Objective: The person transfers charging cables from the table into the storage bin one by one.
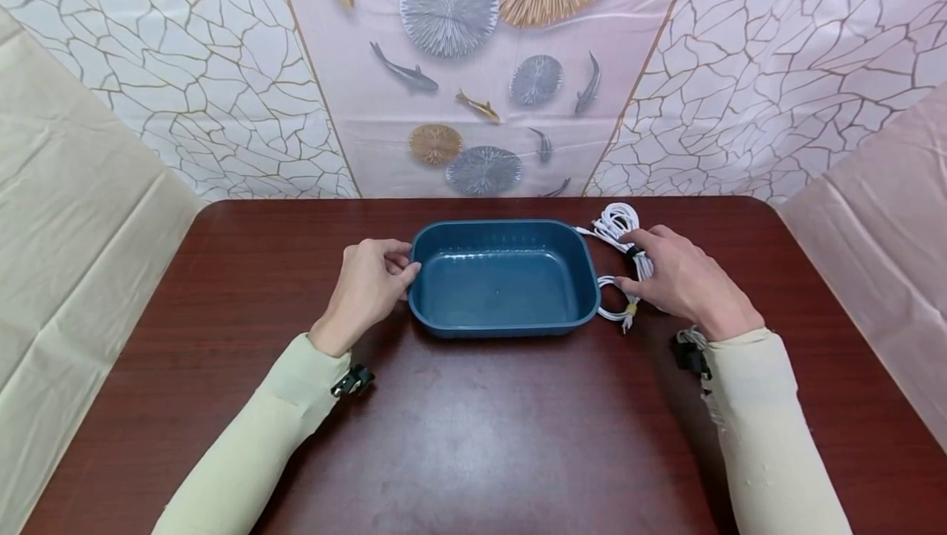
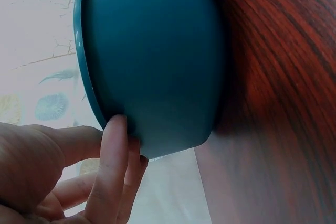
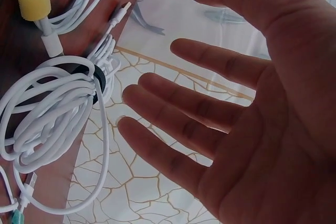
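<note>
A dark blue rectangular plastic basin [image 1: 497,292] stands on the table with nothing in it. My left hand [image 1: 366,287] pinches its left rim, thumb at the edge and fingers [image 2: 113,166] against the outer wall in the left wrist view. To the basin's right lie coiled white cables [image 1: 616,224], one bundle held by a black tie [image 3: 98,82], another by a yellow tie [image 3: 34,5]. Over these coils hovers my right hand [image 1: 688,279], its fingers spread and slightly bent. Its palm holds nothing in the right wrist view, with the larger coil [image 3: 52,111] beside the fingertips.
The reddish-brown wooden table [image 1: 473,436] ends at a patterned curtain [image 1: 473,108] behind the basin. Beige cloth walls [image 1: 66,272] stand at both sides. Close by the right cuff is a small grey cable bundle with a black part [image 1: 691,350].
</note>
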